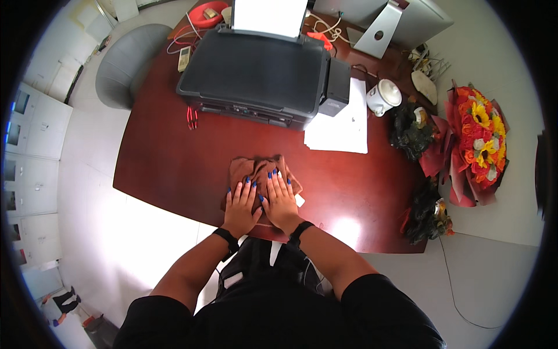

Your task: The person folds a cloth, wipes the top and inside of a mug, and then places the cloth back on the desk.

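A brown cloth (248, 168) lies spread and slightly wrinkled near the front edge of a dark red wooden desk (174, 165). Flat on its left part rests my left hand (240, 209), fingers apart and pointing away from me. My right hand (280, 203) presses on the right part of the cloth, its fingers also spread. The two thumbs are close to each other. A white tag (299, 200) sticks out at the cloth's right side, beside my right hand. Neither hand grips the cloth.
Beyond the cloth stands a black printer (257, 72), with white paper sheets (342, 131) and a lidded white mug (384, 97) to its right. A computer monitor (409, 22) is at the back. Black plastic bags (420, 213) and a flower bouquet (479, 139) are at right; a grey chair (126, 65) at left.
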Demonstrator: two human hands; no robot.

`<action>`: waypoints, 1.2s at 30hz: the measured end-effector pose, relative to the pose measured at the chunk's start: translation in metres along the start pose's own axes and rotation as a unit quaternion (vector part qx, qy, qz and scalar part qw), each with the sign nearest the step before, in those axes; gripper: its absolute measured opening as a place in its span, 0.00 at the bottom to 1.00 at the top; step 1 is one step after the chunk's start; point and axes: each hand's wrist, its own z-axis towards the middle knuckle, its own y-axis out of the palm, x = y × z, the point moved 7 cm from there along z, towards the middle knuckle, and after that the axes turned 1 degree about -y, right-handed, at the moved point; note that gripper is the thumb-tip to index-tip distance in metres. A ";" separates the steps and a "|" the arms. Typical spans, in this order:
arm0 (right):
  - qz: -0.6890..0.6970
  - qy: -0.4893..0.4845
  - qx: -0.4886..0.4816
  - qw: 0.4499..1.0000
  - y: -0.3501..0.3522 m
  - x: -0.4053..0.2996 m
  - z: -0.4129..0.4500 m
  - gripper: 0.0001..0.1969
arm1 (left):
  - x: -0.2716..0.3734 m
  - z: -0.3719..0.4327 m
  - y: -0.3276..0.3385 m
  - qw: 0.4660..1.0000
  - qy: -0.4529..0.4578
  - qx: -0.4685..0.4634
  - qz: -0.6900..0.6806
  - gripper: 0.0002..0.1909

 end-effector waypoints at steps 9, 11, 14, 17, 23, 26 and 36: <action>-0.056 0.004 -0.123 0.991 0.005 0.025 -0.030 0.26 | 0.034 0.011 0.016 0.997 0.074 -0.012 0.031 0.37; -0.056 0.021 -0.112 0.992 0.001 0.038 -0.043 0.26 | 0.050 0.013 0.020 0.995 0.101 -0.014 0.016 0.37; -0.047 0.047 -0.096 0.993 -0.001 0.059 -0.067 0.27 | 0.079 0.014 0.028 0.989 0.143 -0.025 0.009 0.38; -0.038 0.090 -0.065 0.993 -0.010 0.088 -0.098 0.27 | 0.116 0.019 0.037 0.983 0.177 -0.047 -0.001 0.38; -0.041 0.205 -0.027 0.977 -0.033 0.148 -0.169 0.27 | 0.203 0.024 0.066 0.960 0.265 -0.089 0.009 0.38; -0.055 0.261 -0.016 0.964 -0.042 0.172 -0.207 0.28 | 0.244 0.020 0.079 0.943 0.312 -0.112 0.005 0.38; -0.037 0.345 -0.007 0.938 -0.033 0.166 -0.221 0.33 | 0.239 0.013 0.075 0.928 0.357 -0.109 0.000 0.36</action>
